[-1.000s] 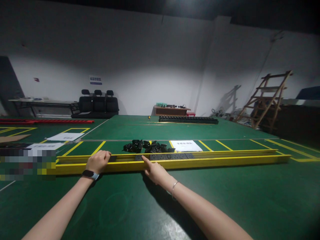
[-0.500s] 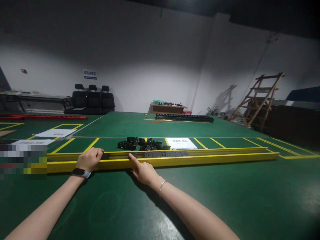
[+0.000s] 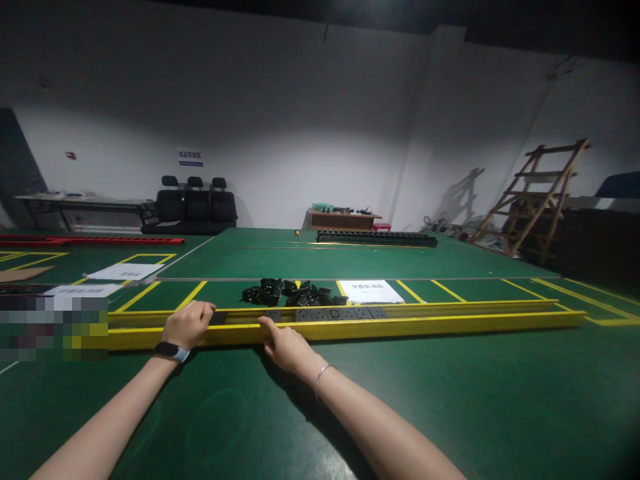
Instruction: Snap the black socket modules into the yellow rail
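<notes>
A long yellow rail (image 3: 440, 325), shaped like an open channel, lies across the green table in front of me. Black socket modules (image 3: 340, 315) sit in a row inside it. To their left, apart from the row, is a single dark module (image 3: 273, 315). My left hand (image 3: 187, 325) is closed in a fist at the rail's left part, beside a dark piece (image 3: 218, 318) in the channel; its fingertips are hidden. My right hand (image 3: 287, 345) has its index finger stretched out to the front wall's upper edge, near the single module, its other fingers bent.
A pile of black parts (image 3: 285, 292) and a white paper sign (image 3: 371, 291) lie just behind the rail. Farther back is a black slotted strip (image 3: 376, 238). Yellow tape marks the green table (image 3: 415, 400). A wooden ladder (image 3: 535, 197) stands at the right.
My right index finger has drawn back from the single module to the rail's front edge. My left hand stays closed at the rail. The camera view has shifted slightly.
</notes>
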Demonstrator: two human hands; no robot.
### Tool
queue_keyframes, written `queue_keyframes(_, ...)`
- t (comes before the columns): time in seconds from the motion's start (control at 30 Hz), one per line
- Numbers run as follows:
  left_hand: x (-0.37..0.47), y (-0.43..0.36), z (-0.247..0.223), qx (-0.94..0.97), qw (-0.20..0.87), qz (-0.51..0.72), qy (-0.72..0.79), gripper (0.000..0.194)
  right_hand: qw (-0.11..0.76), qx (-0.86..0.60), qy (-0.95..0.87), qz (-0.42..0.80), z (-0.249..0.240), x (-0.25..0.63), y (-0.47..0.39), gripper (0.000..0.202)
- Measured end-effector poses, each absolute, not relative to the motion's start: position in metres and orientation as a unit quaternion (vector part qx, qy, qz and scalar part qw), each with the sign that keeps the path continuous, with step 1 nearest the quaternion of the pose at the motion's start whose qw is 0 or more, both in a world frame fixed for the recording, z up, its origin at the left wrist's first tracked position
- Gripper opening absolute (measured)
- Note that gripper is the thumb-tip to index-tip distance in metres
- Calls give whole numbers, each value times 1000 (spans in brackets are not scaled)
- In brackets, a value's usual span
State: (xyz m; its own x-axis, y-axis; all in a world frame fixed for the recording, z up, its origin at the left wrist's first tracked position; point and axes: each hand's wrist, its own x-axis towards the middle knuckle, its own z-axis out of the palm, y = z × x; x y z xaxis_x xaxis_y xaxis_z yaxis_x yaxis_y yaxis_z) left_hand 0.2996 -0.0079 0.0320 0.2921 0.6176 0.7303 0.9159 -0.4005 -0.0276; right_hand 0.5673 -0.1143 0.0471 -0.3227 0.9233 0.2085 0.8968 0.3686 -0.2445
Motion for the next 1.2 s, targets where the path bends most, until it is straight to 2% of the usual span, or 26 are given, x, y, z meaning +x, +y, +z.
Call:
queue_keyframes(0.63,300,-9,34,-776,236,-340,-476,36,163,-578,-798,54,48,567,-115,45)
queue_keyframes(1.0,300,-9,34,-774,229,-339,-483,38,204,-623,-752,65,42,569,-118,36)
queue_keyframes(1.2,300,-8,33,-776,235,-347,-471,36,195,-636,-745,50,41,567,-120,37)
